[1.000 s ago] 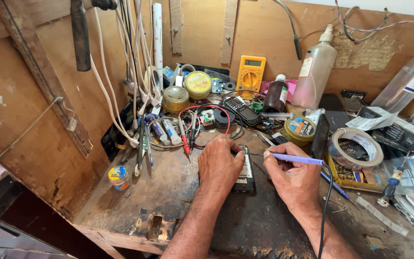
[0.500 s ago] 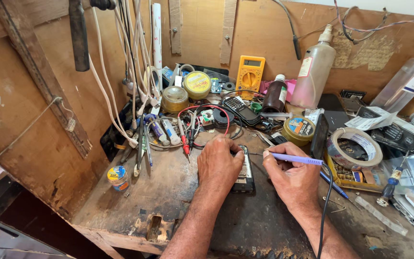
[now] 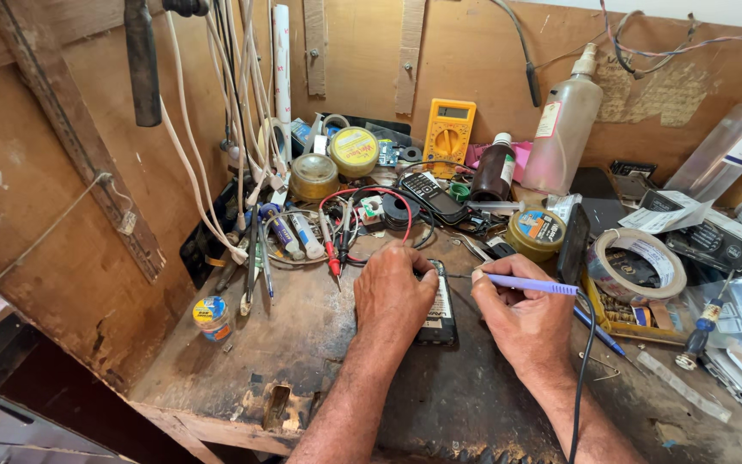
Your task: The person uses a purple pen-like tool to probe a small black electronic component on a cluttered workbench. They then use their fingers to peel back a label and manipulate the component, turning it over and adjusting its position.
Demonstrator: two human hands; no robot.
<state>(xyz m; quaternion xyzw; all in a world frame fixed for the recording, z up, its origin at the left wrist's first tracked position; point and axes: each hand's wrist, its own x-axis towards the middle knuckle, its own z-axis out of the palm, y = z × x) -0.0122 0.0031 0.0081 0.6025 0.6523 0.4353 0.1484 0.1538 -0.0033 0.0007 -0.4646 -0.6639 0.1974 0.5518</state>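
My left hand (image 3: 392, 296) lies palm down over a small dark phone-like device (image 3: 440, 311) on the worn wooden bench, pinning it in place. My right hand (image 3: 526, 322) grips a thin blue soldering iron (image 3: 532, 284) like a pen. Its tip points left, close to the top edge of the device beside my left fingers. A black cord (image 3: 583, 369) runs from the iron back over my right wrist.
The back of the bench is crowded: a yellow multimeter (image 3: 448, 131), a brown bottle (image 3: 495, 168), a clear squeeze bottle (image 3: 564, 129), round tins (image 3: 354, 151), tape rolls (image 3: 637, 265), red and black probes (image 3: 330, 242), hanging white cables (image 3: 216, 172). A small blue-yellow pot (image 3: 210, 314) stands left.
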